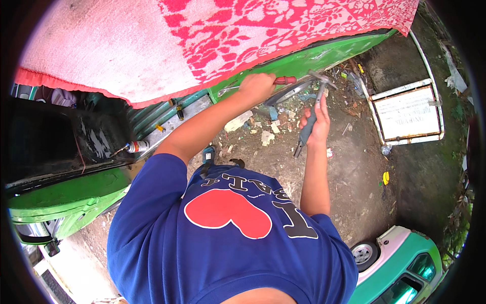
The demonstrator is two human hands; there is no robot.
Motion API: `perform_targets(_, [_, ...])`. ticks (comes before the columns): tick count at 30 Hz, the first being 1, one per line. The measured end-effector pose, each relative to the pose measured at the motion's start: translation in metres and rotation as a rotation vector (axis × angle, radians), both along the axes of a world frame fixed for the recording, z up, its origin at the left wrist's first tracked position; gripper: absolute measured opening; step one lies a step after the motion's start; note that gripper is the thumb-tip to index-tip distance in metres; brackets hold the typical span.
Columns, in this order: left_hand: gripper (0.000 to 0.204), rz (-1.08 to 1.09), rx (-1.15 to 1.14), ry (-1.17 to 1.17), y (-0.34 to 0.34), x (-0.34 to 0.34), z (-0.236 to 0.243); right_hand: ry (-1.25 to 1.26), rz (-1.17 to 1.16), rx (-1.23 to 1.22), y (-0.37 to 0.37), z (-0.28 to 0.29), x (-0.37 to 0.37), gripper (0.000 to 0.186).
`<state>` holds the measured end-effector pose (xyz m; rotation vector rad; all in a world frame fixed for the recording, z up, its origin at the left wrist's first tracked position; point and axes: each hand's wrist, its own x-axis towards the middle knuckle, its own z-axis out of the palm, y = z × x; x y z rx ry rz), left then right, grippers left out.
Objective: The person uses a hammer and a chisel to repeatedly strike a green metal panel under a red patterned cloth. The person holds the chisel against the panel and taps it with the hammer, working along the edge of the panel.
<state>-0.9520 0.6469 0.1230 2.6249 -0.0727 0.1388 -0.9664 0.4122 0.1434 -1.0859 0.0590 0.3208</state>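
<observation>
Clenching a red-handled tool [286,80] nearly level in the left hand [257,87], upper centre of the frame; curling the right hand [319,124] round a steeply slanted hammer [307,131], with its head just right of the red handle.

At twelve o'clock, the edge cropped the red-and-white towel [202,48], which hid part of the green panel [324,53]; at four, it cropped a green-and-white car [392,271]. Toward one, the left hand [258,87] covered the middle of a red-handled tool [286,80]. Scraps [267,137] toward two were too small to identify.
</observation>
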Motion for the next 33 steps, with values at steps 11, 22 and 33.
perform_targets(11, [0.021, -0.016, -0.016, -0.025, -0.002, -0.007, 0.011, 0.005, -0.068, -0.102, -0.01, 0.003, -0.003, 0.054])
perform_targets(22, [0.019, -0.016, 0.003, -0.039, -0.001, -0.008, 0.005, -0.009, 0.115, -0.115, -0.02, -0.01, -0.02, 0.057])
perform_targets(33, [0.019, -0.01, -0.01, -0.044, 0.003, -0.003, 0.001, 0.025, -0.045, -0.085, -0.017, 0.002, -0.017, 0.053])
